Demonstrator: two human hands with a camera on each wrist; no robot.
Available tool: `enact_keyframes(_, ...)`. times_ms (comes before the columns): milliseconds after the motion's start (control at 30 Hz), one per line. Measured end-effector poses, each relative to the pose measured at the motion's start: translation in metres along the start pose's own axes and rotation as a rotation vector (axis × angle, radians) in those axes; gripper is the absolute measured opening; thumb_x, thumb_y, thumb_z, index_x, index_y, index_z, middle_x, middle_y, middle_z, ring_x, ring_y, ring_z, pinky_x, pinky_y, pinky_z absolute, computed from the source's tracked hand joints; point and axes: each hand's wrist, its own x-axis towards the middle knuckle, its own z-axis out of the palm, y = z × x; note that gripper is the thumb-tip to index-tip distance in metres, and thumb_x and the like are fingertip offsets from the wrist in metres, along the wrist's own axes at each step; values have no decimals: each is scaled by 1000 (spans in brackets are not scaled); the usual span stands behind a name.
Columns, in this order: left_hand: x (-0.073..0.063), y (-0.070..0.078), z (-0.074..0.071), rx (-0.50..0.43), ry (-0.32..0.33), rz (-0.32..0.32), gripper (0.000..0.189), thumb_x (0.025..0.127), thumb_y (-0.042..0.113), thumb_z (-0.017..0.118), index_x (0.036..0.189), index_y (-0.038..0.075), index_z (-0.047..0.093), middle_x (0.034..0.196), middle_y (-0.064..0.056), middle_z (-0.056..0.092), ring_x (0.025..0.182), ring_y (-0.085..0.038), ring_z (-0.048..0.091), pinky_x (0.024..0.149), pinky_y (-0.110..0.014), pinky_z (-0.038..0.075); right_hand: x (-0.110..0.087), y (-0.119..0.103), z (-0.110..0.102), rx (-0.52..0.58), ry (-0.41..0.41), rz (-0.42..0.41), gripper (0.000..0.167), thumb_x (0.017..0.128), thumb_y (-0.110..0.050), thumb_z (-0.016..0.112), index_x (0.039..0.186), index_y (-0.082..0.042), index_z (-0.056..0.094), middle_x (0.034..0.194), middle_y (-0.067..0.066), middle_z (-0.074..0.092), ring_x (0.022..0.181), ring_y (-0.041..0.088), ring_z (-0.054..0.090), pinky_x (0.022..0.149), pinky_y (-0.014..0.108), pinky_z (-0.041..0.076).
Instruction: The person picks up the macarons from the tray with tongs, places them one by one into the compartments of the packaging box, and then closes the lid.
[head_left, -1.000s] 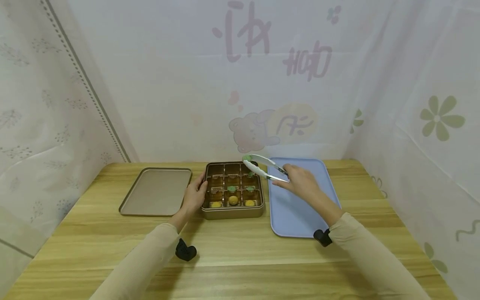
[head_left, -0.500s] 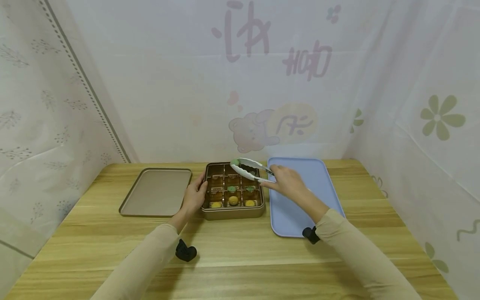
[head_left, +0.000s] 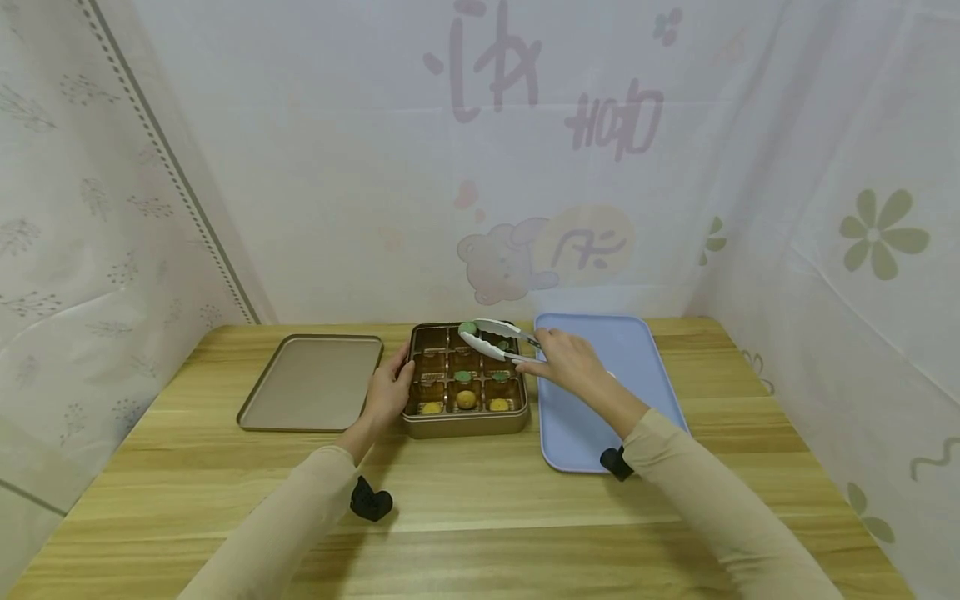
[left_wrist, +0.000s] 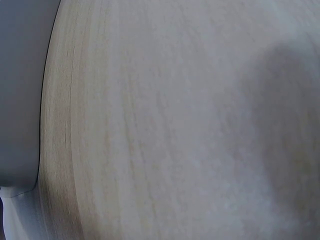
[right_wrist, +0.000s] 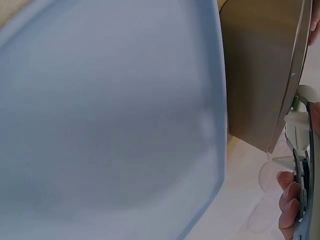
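Note:
The right hand [head_left: 568, 360] grips a pair of tongs [head_left: 487, 345] with white tips, over the back part of a bronze divided box [head_left: 465, 427]. Between the tips is a small green ball [head_left: 468, 328]. Yellow round pieces [head_left: 467, 400] sit in the box's front compartments, and green pieces [head_left: 463, 377] lie farther back. The left hand [head_left: 388, 392] rests against the box's left side, its fingers laid along the wall. In the right wrist view, the right hand's fingers [right_wrist: 290, 205] curl around the tongs beside the box. The left wrist view does not show the left hand.
A blue tray [head_left: 585, 433] lies right of the box, partly under the right forearm. A flat bronze lid [head_left: 315, 385] lies to the left. All stand on a wooden table [head_left: 465, 500], with printed cloth [head_left: 360, 167] hanging behind and at both sides.
The right hand has moved left with the tongs and green ball, from the box's back right corner to over its back middle. The left hand and box have stayed put.

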Motion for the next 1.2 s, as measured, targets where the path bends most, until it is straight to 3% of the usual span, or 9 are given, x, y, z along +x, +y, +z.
enact_keyframes(433,0,1,1,9,21,17,46,102,11,40,146,0,31,149,-18,33,137,-34,30,109,-47,31,7,-1,-3,-14,-9,-15,52,81,-51,68,97,-2,61,79,8,62,67,21,58,58,35,51)
enact_keyframes(733,1,0,1,2,18,14,46,102,12,40,146,0,31,149,-18,33,137,-32,30,109,-46,30,8,-2,-4,-20,-16,-14,48,80,-51,69,89,-5,59,76,6,59,64,19,54,56,33,48)
enact_keyframes(1200,0,0,0,20,4,9,47,102,12,39,147,0,29,150,-17,31,139,-32,27,111,-47,28,-3,3,-4,32,-19,10,53,80,-50,69,100,-2,59,75,5,57,64,18,53,54,31,46)
